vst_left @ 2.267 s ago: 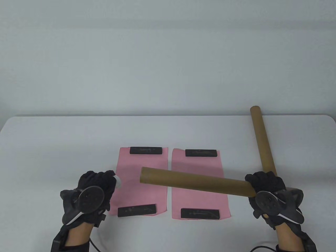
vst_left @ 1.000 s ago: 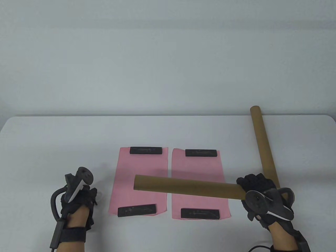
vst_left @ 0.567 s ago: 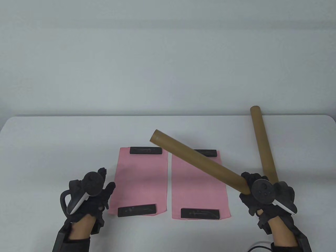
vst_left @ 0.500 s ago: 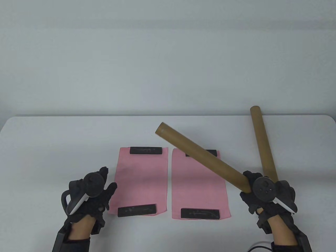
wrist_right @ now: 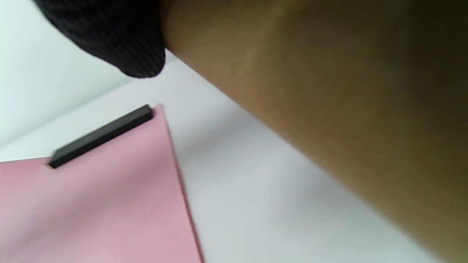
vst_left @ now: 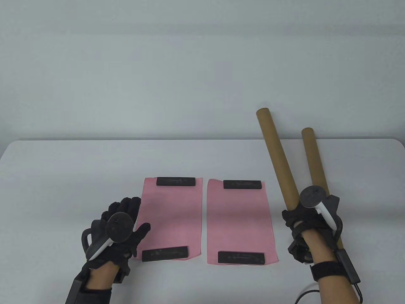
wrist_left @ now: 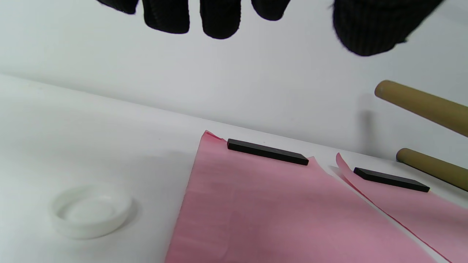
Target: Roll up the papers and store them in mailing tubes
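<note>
Two tubes now point away from the person at table right: the held tube [vst_left: 277,160] sits in the right hand [vst_left: 305,218], fingers wrapped around its near end, far end raised above the table's back edge; the second tube [vst_left: 316,171] lies on the table [vst_left: 63,177] just beside it, to the right. Half a second ago the held tube slanted low across the right sheet; a second ago it lay almost level over both sheets. It has since swung up and clear, roughly parallel to the lying tube. Left hand [vst_left: 118,231] is empty, fingers spread apart, and has drifted right so its fingertips overlap the left sheet's [vst_left: 171,215] left edge; whether they touch the paper, cannot tell. A white cap [wrist_left: 91,210] rests on the table left of that sheet, seen in the left wrist view only, so one tube seems to be uncapped. Both pink sheets lie flat, right sheet [vst_left: 240,218] alongside the left, each pinned by black bars [vst_left: 176,181] at far and near ends. Judgement: tube is opened and parked out of the way; papers now unobstructed. No rolling begun. Next likely need: lift the bars off the left sheet, then roll. Risk: sheet may curl or slide once bars go.
</note>
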`<state>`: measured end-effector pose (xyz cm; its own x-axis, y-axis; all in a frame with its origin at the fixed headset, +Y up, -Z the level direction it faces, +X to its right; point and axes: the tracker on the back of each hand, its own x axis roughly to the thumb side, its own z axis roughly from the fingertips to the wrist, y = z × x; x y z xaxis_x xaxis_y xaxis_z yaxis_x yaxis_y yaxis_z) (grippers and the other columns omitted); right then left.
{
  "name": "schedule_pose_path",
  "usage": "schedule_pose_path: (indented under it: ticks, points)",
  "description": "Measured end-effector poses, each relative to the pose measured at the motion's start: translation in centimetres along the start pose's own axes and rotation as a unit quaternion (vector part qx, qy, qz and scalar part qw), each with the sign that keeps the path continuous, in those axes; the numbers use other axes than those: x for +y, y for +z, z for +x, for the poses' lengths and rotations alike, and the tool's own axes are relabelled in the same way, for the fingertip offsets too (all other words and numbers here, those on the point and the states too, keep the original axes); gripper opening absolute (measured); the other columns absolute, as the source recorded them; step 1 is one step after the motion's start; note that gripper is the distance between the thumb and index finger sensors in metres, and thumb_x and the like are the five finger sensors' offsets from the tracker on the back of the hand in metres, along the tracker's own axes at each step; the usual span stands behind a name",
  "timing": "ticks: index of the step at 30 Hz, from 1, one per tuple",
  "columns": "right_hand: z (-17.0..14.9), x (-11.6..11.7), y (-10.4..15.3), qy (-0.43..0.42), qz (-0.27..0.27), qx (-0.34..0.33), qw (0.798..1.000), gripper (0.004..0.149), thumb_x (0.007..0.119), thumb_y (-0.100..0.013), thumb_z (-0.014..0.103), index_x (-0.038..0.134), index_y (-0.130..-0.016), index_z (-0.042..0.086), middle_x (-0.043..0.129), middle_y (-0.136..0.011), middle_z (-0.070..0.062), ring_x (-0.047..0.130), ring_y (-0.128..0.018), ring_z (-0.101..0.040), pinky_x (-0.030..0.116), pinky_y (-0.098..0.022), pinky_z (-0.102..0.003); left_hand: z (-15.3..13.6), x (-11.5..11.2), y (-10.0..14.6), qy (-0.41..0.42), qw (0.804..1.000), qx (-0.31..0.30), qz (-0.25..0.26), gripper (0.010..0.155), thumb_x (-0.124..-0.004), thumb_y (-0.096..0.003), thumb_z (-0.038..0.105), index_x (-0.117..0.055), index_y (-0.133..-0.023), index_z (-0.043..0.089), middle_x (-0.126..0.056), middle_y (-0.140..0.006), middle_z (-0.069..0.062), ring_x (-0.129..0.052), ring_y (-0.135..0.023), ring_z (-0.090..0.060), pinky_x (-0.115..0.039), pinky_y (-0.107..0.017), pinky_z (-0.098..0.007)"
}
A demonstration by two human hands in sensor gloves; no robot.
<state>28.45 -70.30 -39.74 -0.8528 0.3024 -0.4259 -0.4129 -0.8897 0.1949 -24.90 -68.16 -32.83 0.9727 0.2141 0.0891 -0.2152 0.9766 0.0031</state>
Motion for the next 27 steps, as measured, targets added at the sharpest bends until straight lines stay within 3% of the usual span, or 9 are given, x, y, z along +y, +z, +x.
schedule_pose_path:
  ticks: [14,27]
  points:
    - [1.8,2.7,-4.0,0.078,0.052,0.134,0.987,0.088,0.081,-0.055,0.047,0.033,-0.11,-0.003,0.061,-0.098,-0.024,0.086,-0.076,-0.043,0.091,-0.051,-0.057,0.4,-0.4,0.0,-0.019,1.0,-0.01,-0.006,0.085,-0.07,-0.0375,0.068,-0.041,-0.11,0.036,-0.051,-0.118,-0.005,-0.056,-0.11,-0.044,-0.052,-0.077,-0.06]
    - [1.9,4.6,-6.5,0.11,0.016,0.16,0.981,0.086,0.078,-0.054,0.051,0.037,-0.109,-0.002,0.063,-0.097,-0.023,0.087,-0.074,-0.043,0.09,-0.053,-0.053,0.1,-0.6,0.0,-0.016,1.0,-0.005,-0.013,0.086,-0.07,-0.0376,0.068,-0.04,-0.111,0.035,-0.05,-0.118,-0.005,-0.055,-0.111,-0.045,-0.052,-0.077,-0.06]
